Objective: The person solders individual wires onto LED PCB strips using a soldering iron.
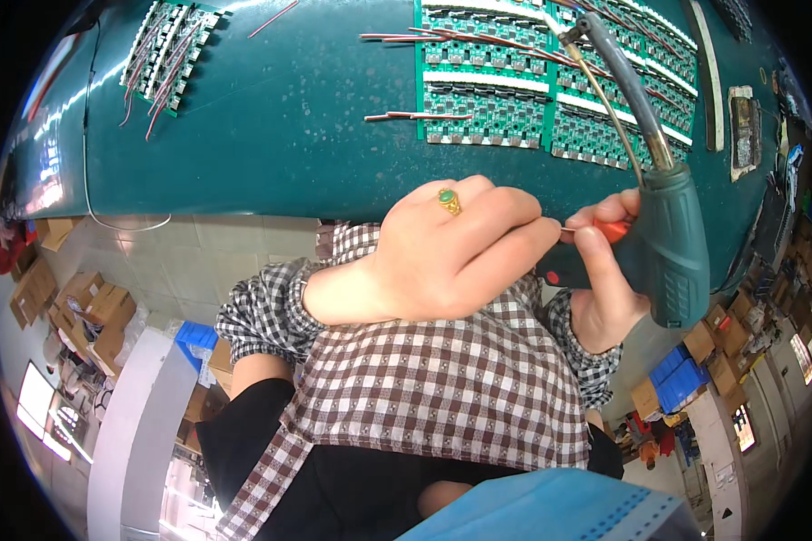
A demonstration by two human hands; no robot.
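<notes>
In the head view, the person's left hand (447,252), wearing a gold ring (448,202) with a green stone, was closed with its fingers curled, and its fingertips pinched a thin wire (567,229) just in front of the right thumb; most of that wire was hidden by the fingers. The right hand (610,288) was wrapped around the handle of a dark green soldering gun (679,261), with a red trigger (616,232) showing beside its fingers. The gun stood roughly upright in the picture, its metal barrel (630,88) and a slim brass-coloured tube (610,106) slanting up and left across a large panel of green circuit boards (483,132). Both hands were at the near edge of the green workbench (271,144), below that panel. Bundles of reddish and dark wires (415,116) lay across the panel and stuck out past its left side. A smaller board panel (173,45) lay tilted at the upper left, well apart from the hands, with more wires on it, and a single loose wire (273,18) lay between the two panels. A pale bar (708,81) lay right of the large panel, near a small rectangular tray (744,135). The person wore a checked apron (424,397); cardboard boxes (108,302) stood beyond the bench.
</notes>
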